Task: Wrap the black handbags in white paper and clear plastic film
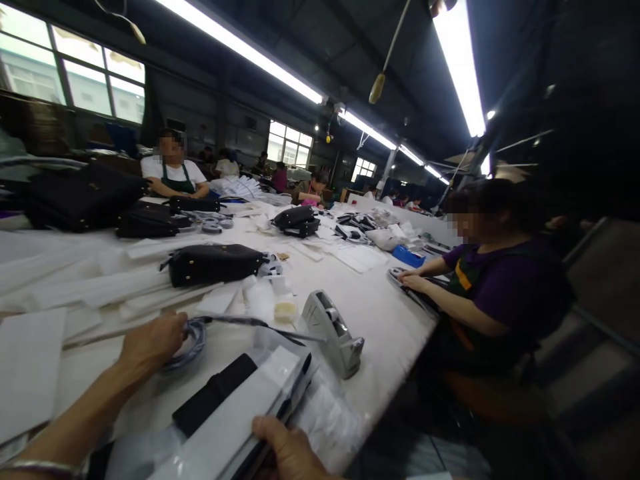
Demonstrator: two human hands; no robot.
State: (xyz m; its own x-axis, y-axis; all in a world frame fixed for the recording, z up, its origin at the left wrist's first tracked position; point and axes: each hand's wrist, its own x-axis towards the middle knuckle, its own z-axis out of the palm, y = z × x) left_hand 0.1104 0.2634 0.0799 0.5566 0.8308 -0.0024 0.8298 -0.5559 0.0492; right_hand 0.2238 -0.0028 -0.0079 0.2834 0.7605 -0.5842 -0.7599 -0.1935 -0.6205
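My left hand (153,340) is closed on a coiled strap (194,350), which looks wrapped in pale film. A dark length of the strap runs right from the coil toward the tape dispenser (333,333). At the bottom of the view my right hand (290,448) grips the edge of a black bag (220,390), thumb on top. A white sheet (240,417) lies along the bag, with clear plastic around it. The fingers of my right hand are partly hidden beneath the bag.
Another black bag (215,265) lies beyond my left hand, among white paper sheets (30,363). More black bags (85,197) are piled at the far left. A co-worker in purple (520,287) handles a coiled piece at the table's right edge. A blue tray (409,256) stands near them.
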